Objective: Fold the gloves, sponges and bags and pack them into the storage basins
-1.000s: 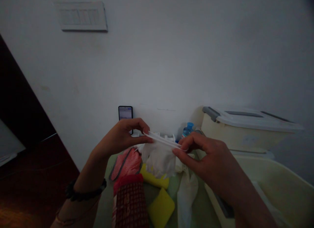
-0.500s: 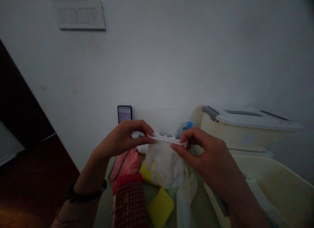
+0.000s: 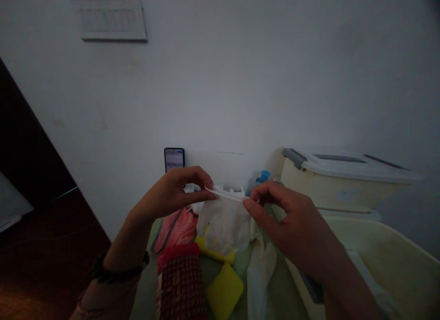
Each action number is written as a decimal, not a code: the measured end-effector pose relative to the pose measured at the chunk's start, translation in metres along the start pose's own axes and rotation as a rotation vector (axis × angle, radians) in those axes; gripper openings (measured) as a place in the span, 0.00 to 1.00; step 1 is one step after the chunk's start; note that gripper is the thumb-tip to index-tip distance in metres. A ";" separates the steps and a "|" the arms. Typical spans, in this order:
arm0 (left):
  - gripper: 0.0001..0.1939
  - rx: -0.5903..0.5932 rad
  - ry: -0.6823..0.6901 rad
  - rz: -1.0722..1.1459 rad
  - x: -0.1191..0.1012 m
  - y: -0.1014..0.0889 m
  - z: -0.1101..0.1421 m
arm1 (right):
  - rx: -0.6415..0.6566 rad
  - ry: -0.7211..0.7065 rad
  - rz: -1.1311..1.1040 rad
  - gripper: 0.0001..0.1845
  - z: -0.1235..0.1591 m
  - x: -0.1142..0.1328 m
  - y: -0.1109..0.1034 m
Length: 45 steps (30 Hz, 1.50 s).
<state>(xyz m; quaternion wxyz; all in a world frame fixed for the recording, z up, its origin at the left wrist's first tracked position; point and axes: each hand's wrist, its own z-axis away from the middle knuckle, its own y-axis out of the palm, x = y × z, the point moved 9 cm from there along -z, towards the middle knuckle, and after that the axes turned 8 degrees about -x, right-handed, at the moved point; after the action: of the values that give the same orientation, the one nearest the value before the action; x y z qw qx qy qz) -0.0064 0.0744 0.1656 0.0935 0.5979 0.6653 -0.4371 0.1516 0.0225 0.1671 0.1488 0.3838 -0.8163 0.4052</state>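
A thin white glove (image 3: pixel 225 223) hangs by its cuff between my two hands, its fingers dangling downward. My left hand (image 3: pixel 184 189) pinches the left end of the cuff between thumb and fingers. At the other end, my right hand (image 3: pixel 280 210) has the cuff pinched the same way. Below and behind the glove, yellow sponges (image 3: pixel 225 290) lie on the green surface, one partly covered by it. Another pale glove (image 3: pixel 260 276) lies under my right hand. A dark red checked item with a bright red edge (image 3: pixel 182 283) rests below my left hand.
A pink cloth with grey edging (image 3: pixel 177 230) lies at the left. A phone (image 3: pixel 174 159) leans against the wall. Lidded cream bins (image 3: pixel 343 184) stand at the right, the front one open. A blue-topped object (image 3: pixel 264 176) is at the back. A switch panel (image 3: pixel 112 19) is on the wall.
The glove has swung slightly left and up, its dangling fingers shifting with it. My right hand has moved a little left. Both hands keep hold of the cuff.
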 end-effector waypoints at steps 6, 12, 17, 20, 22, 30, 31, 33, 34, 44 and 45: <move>0.08 -0.032 -0.032 0.081 0.006 -0.001 -0.001 | -0.019 0.065 0.019 0.07 -0.001 -0.007 -0.006; 0.09 -0.015 -0.045 0.184 0.007 0.010 -0.001 | -0.061 0.105 -0.010 0.08 -0.002 -0.011 -0.006; 0.12 -0.007 -0.040 0.196 0.002 0.022 -0.003 | -0.072 0.098 -0.035 0.08 -0.002 -0.011 -0.005; 0.14 -0.005 -0.030 0.187 -0.001 0.027 -0.003 | -0.054 0.126 -0.064 0.06 -0.001 -0.014 -0.002; 0.14 0.000 -0.038 0.175 -0.002 0.029 -0.003 | 0.011 0.141 -0.053 0.12 0.001 -0.017 0.004; 0.13 0.070 -0.050 0.160 -0.006 0.038 -0.001 | 0.150 0.027 -0.018 0.04 0.004 -0.010 0.017; 0.13 0.067 -0.042 0.155 -0.006 0.037 -0.001 | 0.141 0.030 -0.030 0.04 0.004 -0.009 0.016; 0.13 0.061 -0.019 0.143 -0.007 0.037 -0.001 | 0.125 0.042 -0.033 0.03 0.003 -0.008 0.015; 0.13 0.059 -0.006 0.140 -0.008 0.036 -0.001 | 0.119 0.049 -0.026 0.02 0.003 -0.008 0.015; 0.08 0.037 0.052 0.155 -0.013 0.033 -0.001 | 0.076 0.030 -0.053 0.02 0.003 -0.005 0.012; 0.08 0.040 0.058 0.161 -0.013 0.033 -0.001 | 0.065 0.019 -0.046 0.02 0.002 -0.004 0.011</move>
<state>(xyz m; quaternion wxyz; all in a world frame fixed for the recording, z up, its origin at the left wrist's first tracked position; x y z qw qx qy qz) 0.0266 0.0623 0.1588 0.0972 0.6637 0.6085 -0.4240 0.1459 0.0271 0.1572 0.1534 0.4032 -0.7922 0.4317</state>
